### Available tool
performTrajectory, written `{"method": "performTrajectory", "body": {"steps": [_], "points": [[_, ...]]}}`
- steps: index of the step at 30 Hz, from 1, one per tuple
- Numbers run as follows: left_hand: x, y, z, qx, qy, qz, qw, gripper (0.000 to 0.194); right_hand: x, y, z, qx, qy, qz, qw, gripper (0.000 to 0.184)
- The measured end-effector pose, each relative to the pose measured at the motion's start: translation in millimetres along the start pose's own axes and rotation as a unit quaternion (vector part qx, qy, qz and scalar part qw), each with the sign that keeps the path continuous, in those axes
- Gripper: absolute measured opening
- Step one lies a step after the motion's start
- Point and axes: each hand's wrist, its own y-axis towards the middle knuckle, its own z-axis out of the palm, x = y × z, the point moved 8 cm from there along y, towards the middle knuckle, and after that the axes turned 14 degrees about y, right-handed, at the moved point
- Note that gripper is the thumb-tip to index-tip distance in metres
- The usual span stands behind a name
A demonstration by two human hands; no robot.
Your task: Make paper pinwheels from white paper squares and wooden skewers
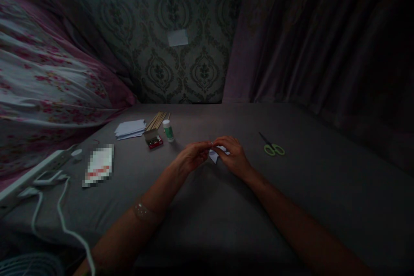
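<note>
Above the middle of the grey-covered table, my two hands meet fingertip to fingertip over a small folded piece of white paper (214,156). My left hand (194,155) pinches at the paper's upper left edge, with thumb and forefinger pressed together. From the other side, my right hand (232,155) grips the paper, its fingers curled over the top and partly covering it. A tiny pale spot shows where the fingertips come together, too small to make out. Nearest to my left hand stands a glue stick (168,131) with a white cap and green label.
Left of the glue stick are an open small box (153,139) of metal bits, wooden sticks (157,120) and stacked white paper (130,129). Green-handled scissors (271,146) lie right. A power strip (48,172) with white cables, a white cap (76,154) and a blurred packet (99,165) sit left.
</note>
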Motion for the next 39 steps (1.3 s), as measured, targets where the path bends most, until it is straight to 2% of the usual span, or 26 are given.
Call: {"method": "performTrajectory", "body": {"steps": [8,12,14,16,19,21,23,26,29,31,35,37,39], "points": [[4.2,0.4,2.2,-0.003,0.02,0.0,1.0,0.015,-13.1,-1.4,1.5,-0.005,0.045,0.064,0.997,0.006],[7.3,6.2,-0.2,-0.01,0.054,0.002,0.999,0.009,-30.5,-3.2,-1.6,-0.041,0.089,0.161,0.982,0.01],[2.4,10.5,-10.5,-0.05,0.11,0.032,0.992,0.005,-46.9,-5.6,-9.8,-0.088,0.123,0.22,0.964,0.015],[-11.1,13.6,-27.3,-0.124,0.19,0.096,0.969,0.003,-65.4,-9.1,-20.9,-0.144,0.16,0.267,0.939,0.021],[-34.7,16.0,-44.6,-0.21,0.31,0.205,0.904,0.004,-89.2,-15.0,-35.9,-0.208,0.202,0.303,0.908,0.029],[-39.5,24.4,-44.6,-0.198,0.365,0.228,0.881,0.004,-100.8,-19.6,-40.6,-0.227,0.218,0.323,0.893,0.032],[-39.3,34.7,-39.6,-0.168,0.393,0.233,0.874,0.004,-107.9,-23.5,-40.5,-0.222,0.223,0.341,0.886,0.034],[-36.3,48.2,-29.2,-0.131,0.382,0.225,0.887,0.009,-111.4,-26.2,-37.1,-0.203,0.219,0.351,0.887,0.035],[-32.3,55.7,-21.2,-0.122,0.371,0.199,0.899,0.016,-111.3,-26.3,-34.6,-0.198,0.222,0.348,0.889,0.032],[-31.8,55.4,-18.5,-0.14,0.412,0.188,0.88,0.018,-111.1,-26.0,-33.4,-0.201,0.228,0.346,0.888,0.03],[-34.0,48.9,-12.6,-0.164,0.51,0.194,0.822,0.02,-111.1,-26.2,-30.7,-0.202,0.244,0.353,0.88,0.028],[-33.4,47.1,-10.0,-0.159,0.53,0.195,0.81,0.02,-110.3,-26.0,-30.1,-0.199,0.248,0.354,0.879,0.028],[-31.5,46.9,-9.0,-0.151,0.533,0.187,0.811,0.019,-108.5,-25.2,-29.9,-0.192,0.244,0.351,0.883,0.028]]}}
